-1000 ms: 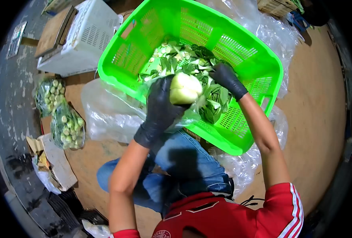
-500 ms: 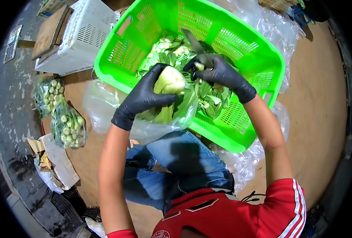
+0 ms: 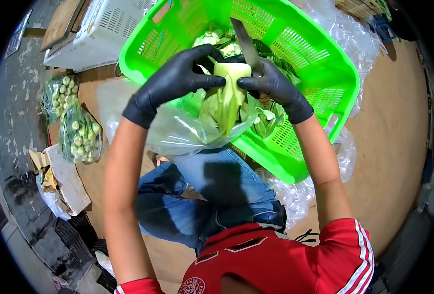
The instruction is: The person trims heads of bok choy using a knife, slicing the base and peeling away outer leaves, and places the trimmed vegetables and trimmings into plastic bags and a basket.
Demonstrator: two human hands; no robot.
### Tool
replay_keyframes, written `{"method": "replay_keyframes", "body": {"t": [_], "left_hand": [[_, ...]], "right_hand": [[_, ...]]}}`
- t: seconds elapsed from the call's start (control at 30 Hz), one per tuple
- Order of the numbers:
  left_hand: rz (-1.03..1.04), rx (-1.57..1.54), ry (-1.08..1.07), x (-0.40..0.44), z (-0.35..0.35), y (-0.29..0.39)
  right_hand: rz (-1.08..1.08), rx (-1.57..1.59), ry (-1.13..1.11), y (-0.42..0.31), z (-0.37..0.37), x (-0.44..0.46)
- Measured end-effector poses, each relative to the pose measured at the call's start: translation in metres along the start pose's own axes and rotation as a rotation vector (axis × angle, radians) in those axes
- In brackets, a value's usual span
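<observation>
A pale green bok choy [image 3: 229, 90] stands between my gloved hands, its cut base upward and its leaves pointing toward me. My left hand [image 3: 180, 76] wraps its left side, thumb across the stalks. In my right hand [image 3: 275, 84] is a knife [image 3: 246, 46], its blade slanting up and away; the thumb of that hand also presses on the bok choy. A clear plastic bag [image 3: 182, 132] hangs open below the leaves, above my lap. Beneath my hands, the green basket [image 3: 295, 169] contains trimmed leaves [image 3: 268, 120] and pale cut pieces [image 3: 212, 36].
Two bags of bok choy, one nearer [image 3: 82, 134] and one farther [image 3: 60, 95], lie on the floor at left. A white crate [image 3: 102, 36] with a board on it stands behind them. Plastic sheeting [image 3: 346, 44] surrounds the basket's right side. Torn cardboard [image 3: 67, 179] lies at lower left.
The bok choy has turned base-up and moved right, between both hands. My right hand has come to it, thumb on the stalks, with the knife still held. The view has shifted slightly.
</observation>
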State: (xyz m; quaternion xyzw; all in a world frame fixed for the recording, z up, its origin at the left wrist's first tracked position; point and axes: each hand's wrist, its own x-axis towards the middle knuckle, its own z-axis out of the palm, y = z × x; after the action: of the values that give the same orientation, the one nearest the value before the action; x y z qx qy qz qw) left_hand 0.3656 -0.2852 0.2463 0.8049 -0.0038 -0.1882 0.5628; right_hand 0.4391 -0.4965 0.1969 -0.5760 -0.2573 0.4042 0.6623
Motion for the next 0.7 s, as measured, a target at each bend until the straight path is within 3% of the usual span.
{"method": "replay_keyframes", "body": {"t": [0.03,0.2,0.33,0.47,0.53,0.57,0.67,0.7], "left_hand": [[-0.016,0.046,-0.010,0.002,-0.003,0.006],[0.221,0.314,0.104,0.015,0.006,0.013],[0.222,0.355,0.179,0.013,0.022,0.011],[0.188,0.225,0.591,0.011,0.013,0.011],[0.418,0.546,0.978,0.020,-0.014,0.006],[0.462,0.583,1.053,0.024,-0.016,0.005],[0.217,0.189,0.581,0.024,0.012,-0.018],[0.026,0.056,0.297,0.016,0.024,-0.004]], "right_hand": [[0.148,-0.027,-0.043,0.000,-0.012,-0.004],[0.080,-0.014,-0.010,0.005,-0.015,-0.010],[-0.047,-0.008,0.094,0.016,-0.008,-0.010],[-0.087,0.071,0.266,0.034,-0.016,-0.021],[-0.070,0.238,0.236,0.037,-0.018,-0.031],[-0.075,0.305,0.217,0.037,-0.017,-0.035],[-0.110,0.342,0.219,0.024,-0.010,-0.031],[-0.114,0.303,0.208,0.023,-0.010,-0.029]]}}
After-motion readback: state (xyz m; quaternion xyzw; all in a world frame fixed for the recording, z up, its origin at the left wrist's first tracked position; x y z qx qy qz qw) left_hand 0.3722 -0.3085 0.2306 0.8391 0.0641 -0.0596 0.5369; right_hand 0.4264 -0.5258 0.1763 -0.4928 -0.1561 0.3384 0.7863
